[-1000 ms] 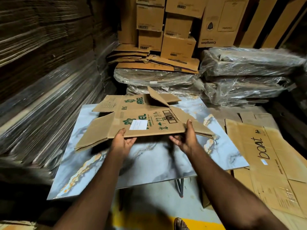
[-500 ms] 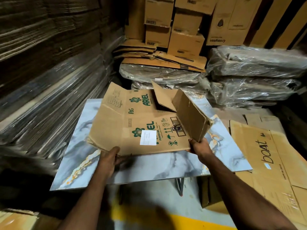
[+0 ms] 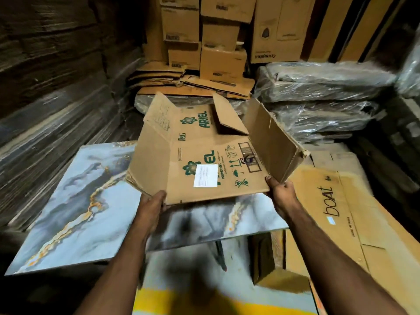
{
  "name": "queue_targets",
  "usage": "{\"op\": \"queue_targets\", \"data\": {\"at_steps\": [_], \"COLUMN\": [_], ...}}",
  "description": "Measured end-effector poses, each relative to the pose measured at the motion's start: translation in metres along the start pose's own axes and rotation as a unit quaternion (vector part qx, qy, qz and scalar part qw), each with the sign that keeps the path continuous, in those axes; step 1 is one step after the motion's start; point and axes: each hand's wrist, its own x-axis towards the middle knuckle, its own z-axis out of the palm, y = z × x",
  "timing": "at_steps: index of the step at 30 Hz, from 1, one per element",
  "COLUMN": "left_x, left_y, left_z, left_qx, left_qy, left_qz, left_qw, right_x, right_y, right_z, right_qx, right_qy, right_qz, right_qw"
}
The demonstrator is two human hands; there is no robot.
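A flattened brown Ariel carton (image 3: 200, 153) with green print and a white label is held tilted up above the marble-patterned table top (image 3: 75, 201). My left hand (image 3: 152, 205) grips its near edge at the lower left, fingers under the board. My right hand (image 3: 280, 189) grips the near right corner, thumb on top. The carton's right side panel (image 3: 272, 142) stands up, and a smaller flap (image 3: 227, 119) rises behind it.
A flat "boat" carton (image 3: 336, 205) lies to the right of the table. Plastic-wrapped bundles (image 3: 318, 103) and stacked brown boxes (image 3: 222, 42) fill the back. Wrapped stacks of flat cardboard (image 3: 45, 110) line the left wall. A yellow floor stripe (image 3: 204, 301) is near me.
The carton went from lying nearly flat to tilted up off the table, its right panel folding upright. Both hands shifted to the near edge and corners and lifted.
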Motion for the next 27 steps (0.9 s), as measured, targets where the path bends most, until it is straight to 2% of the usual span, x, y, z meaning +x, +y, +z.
{"op": "queue_targets", "data": {"at_steps": [7, 14, 18, 22, 27], "left_x": [-0.024, -0.051, -0.052, -0.057, -0.070], "left_y": [-0.017, -0.056, -0.086, -0.120, -0.169], "left_z": [0.177, 0.320, 0.371, 0.408, 0.421], "left_qx": [0.043, 0.099, 0.083, 0.083, 0.152], "left_qy": [-0.045, -0.121, -0.176, -0.189, -0.229], "left_qz": [0.013, -0.009, -0.052, -0.124, -0.208], "left_qw": [0.998, 0.988, 0.980, 0.971, 0.939], "right_x": [0.041, 0.057, 0.062, 0.065, 0.061], "right_y": [-0.041, -0.062, -0.062, -0.048, -0.021], "right_z": [-0.155, -0.291, -0.344, -0.385, -0.422], "right_qx": [0.042, 0.043, 0.083, 0.082, 0.103], "right_qy": [0.084, 0.156, 0.197, 0.237, 0.284], "right_qz": [0.004, 0.010, 0.041, 0.054, 0.110], "right_qw": [0.996, 0.987, 0.976, 0.966, 0.947]}}
